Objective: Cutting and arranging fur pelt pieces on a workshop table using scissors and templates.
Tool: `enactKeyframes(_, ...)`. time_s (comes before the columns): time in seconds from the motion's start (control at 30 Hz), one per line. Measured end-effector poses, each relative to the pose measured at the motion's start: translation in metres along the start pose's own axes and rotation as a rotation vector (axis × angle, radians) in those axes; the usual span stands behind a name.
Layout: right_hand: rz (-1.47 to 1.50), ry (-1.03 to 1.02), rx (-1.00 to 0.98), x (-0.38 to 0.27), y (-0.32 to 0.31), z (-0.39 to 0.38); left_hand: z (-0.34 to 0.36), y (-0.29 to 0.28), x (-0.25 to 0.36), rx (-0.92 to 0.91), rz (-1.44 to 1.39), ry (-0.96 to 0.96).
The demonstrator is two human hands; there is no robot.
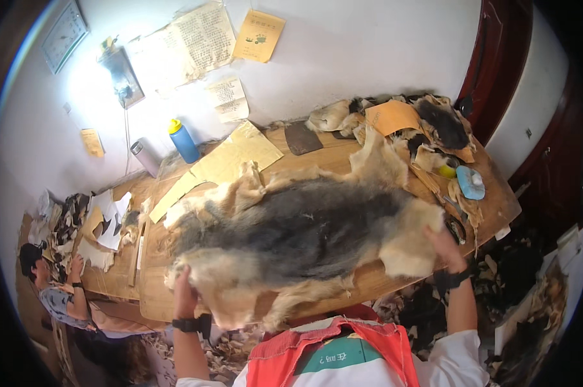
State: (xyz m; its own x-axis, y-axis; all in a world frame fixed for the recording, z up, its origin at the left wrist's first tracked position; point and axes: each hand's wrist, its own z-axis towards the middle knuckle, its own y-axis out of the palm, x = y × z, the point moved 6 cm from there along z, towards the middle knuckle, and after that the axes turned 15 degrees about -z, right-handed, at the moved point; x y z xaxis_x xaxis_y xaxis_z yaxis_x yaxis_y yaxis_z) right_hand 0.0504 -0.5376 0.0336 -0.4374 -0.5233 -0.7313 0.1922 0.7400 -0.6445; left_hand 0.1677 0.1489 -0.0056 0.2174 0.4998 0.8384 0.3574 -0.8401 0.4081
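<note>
A large fur pelt (310,226), dark grey-black along the middle with cream and tan edges, lies spread fur side up across the wooden table (156,293). My left hand (185,291) grips its near left edge, thumb on top and the other fingers mostly hidden. At the right end, my right hand (443,245) is closed on the pale edge of the same pelt. Behind the pelt, a yellowish paper pattern sheet (233,158) is partly covered by one of its flaps. Each wrist wears a black band.
A blue bottle (185,143) and a grey-pink tumbler (144,158) stand by the wall. Fur scraps (439,122) pile up at the back right, near a light-blue packet (470,183). Another person (62,297) works at the left end. More scraps (394,309) cover the floor.
</note>
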Motion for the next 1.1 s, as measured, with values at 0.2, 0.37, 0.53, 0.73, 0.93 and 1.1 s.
enactKeyframes(0.2,0.665,-0.279,0.295,-0.087,-0.069,0.043,0.032,0.004,0.089,-0.165,-0.054,0.519)
enactKeyframes(0.37,0.960,-0.533,0.672,-0.160,-0.136,0.007,-0.055,0.079,0.199,-0.331,-0.467,0.624)
enactKeyframes(0.53,0.978,-0.540,0.958,-0.219,-0.145,-0.042,-0.111,0.108,0.274,-0.511,-0.244,0.949)
enactKeyframes(0.73,0.109,-0.187,0.934,-0.212,-0.118,0.039,-0.043,0.156,0.249,-0.383,-0.128,0.767)
enactKeyframes(0.93,-0.129,-0.339,0.434,-0.106,-0.036,0.142,0.083,0.126,0.104,-0.235,0.118,0.076)
enactKeyframes(1.1,-0.577,-0.288,0.331,-0.009,0.022,0.069,0.071,0.021,-0.013,-0.276,1.013,0.432)
